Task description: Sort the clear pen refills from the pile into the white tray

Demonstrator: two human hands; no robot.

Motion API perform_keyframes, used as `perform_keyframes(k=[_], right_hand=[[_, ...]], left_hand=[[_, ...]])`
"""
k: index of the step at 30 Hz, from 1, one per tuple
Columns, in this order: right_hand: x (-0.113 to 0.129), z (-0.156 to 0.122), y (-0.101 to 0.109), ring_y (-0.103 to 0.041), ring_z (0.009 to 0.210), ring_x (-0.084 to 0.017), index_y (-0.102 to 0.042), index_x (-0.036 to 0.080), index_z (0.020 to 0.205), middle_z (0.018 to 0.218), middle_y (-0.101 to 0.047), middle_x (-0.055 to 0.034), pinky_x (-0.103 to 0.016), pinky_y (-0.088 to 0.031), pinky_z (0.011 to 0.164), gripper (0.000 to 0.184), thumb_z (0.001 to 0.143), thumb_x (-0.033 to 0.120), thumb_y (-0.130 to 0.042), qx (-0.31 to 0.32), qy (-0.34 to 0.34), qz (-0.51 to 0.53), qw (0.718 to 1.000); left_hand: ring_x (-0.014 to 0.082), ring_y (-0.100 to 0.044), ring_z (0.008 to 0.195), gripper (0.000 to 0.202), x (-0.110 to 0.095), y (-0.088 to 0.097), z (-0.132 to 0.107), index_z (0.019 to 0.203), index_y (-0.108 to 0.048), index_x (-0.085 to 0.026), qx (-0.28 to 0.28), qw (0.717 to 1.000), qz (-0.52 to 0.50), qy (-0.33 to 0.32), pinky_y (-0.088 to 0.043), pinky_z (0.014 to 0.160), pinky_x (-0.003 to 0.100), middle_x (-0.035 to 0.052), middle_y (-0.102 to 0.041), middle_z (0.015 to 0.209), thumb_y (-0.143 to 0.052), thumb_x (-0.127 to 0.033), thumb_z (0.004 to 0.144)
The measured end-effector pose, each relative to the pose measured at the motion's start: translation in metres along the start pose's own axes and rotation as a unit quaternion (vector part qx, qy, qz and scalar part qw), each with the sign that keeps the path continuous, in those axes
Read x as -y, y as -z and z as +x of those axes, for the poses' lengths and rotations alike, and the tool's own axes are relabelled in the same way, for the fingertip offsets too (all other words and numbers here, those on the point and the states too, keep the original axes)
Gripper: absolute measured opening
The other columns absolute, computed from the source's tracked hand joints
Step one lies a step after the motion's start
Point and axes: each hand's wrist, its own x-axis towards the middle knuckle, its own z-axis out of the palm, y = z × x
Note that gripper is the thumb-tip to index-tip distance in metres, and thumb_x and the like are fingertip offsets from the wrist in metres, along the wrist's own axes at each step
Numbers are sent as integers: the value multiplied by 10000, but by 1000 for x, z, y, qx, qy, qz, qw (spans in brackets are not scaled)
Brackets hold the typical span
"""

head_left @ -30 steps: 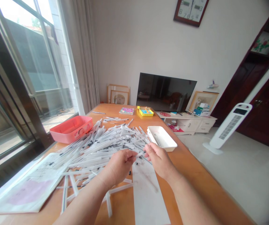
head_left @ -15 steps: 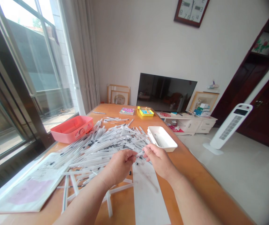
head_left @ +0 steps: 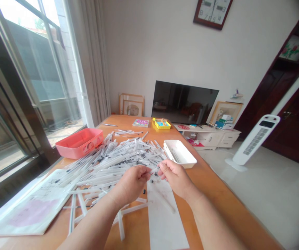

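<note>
My left hand (head_left: 136,181) and my right hand (head_left: 175,175) meet over the near right side of a large heap of clear and whitish plastic pen barrels (head_left: 118,158). Both are closed in a pinch, fingertips a short way apart, on a small translucent pen piece (head_left: 154,170). Fingers cover most of it, so its exact part is unclear. Small black pen plugs (head_left: 152,180) lie just below the fingertips, on a long white paper strip (head_left: 162,215). Another black plug (head_left: 144,191) rests on the wood by my left hand.
A white tray (head_left: 193,161) holding a few thin pen pieces stands beyond my right hand. At the left are a red plastic basket (head_left: 70,150) and a booklet (head_left: 29,211). Farther back on the table (head_left: 128,121) lie a pen (head_left: 110,125), a book (head_left: 140,123) and a yellow box (head_left: 162,125).
Hardly anything differs: both hands keep their pinch in nearly the same place, and the whole view has shifted very slightly. The heap looks unchanged.
</note>
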Motion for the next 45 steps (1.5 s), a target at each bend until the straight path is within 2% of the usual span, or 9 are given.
perform_keyframes(k=[3, 7, 11, 18, 23, 30, 35, 41, 45], right_hand=[[-1, 0, 0, -593, 642, -149, -601, 196, 823, 742, -677, -12, -265, -445, 619, 353, 955, 509, -504, -1, 5, -12, 1000], [1, 1, -1, -499, 582, -133, -529, 202, 703, 608, -571, 21, -253, -376, 557, 410, 960, 520, -488, -31, 18, -53, 998], [2, 1, -3, -488, 583, -133, -513, 205, 686, 588, -538, 28, -254, -365, 559, 439, 974, 533, -461, -47, 20, -58, 997], [1, 0, -7, -540, 601, -141, -575, 207, 756, 650, -620, 7, -255, -398, 585, 421, 980, 542, -452, -57, 25, -42, 997], [3, 0, -6, -532, 583, -143, -548, 213, 722, 631, -618, 7, -254, -397, 568, 434, 972, 556, -458, -75, 28, -38, 996], [9, 1, -7, -491, 541, -133, -514, 213, 650, 559, -566, 20, -247, -367, 540, 463, 964, 551, -476, -96, 21, -49, 994], [9, 2, -9, -455, 536, -131, -501, 210, 626, 542, -548, 18, -248, -338, 525, 479, 945, 567, -497, -114, 15, -62, 991], [6, 2, -14, -550, 586, -157, -604, 210, 800, 672, -642, -14, -266, -418, 582, 440, 965, 585, -445, -94, -16, 26, 995], [6, -2, -22, -568, 666, -163, -663, 219, 869, 738, -656, -9, -261, -421, 630, 284, 964, 439, -509, -70, 32, -60, 995]], left_hand=[[127, -431, 590, 285, 1, 0, 0, 925, -714, -166, 7, 1000, 1, -6, -332, 560, 241, -27, -544, 651, -461, -297, 908], [181, -580, 781, 262, 0, 1, 0, 971, -743, -195, -41, 996, 56, -57, -421, 707, 259, 24, -676, 834, -506, -274, 891], [197, -592, 841, 254, -3, 1, 1, 980, -744, -197, -62, 992, 79, -70, -426, 743, 266, 40, -687, 873, -517, -254, 882], [131, -443, 624, 329, 3, 0, 2, 887, -683, -164, 25, 1000, 2, -5, -337, 590, 249, -22, -540, 673, -456, -395, 941], [127, -415, 624, 339, 0, 1, 0, 805, -628, -171, 25, 1000, 8, -4, -326, 594, 250, -27, -513, 672, -457, -427, 948], [158, -489, 683, 311, -5, 2, 1, 622, -514, -198, -61, 980, 158, -99, -327, 661, 263, -8, -516, 643, -500, -285, 921], [182, -535, 738, 246, -10, 3, 2, 675, -593, -212, -92, 967, 212, -110, -351, 712, 278, 15, -591, 695, -538, -270, 908], [174, -571, 748, 229, 2, 4, 4, 809, -691, -206, -123, 988, 87, -36, -379, 666, 259, 19, -657, 783, -578, -387, 892], [136, -491, 618, 357, 11, 6, 8, 853, -691, -169, -182, 979, -84, 28, -353, 584, 244, -7, -607, 684, -626, -519, 847]])
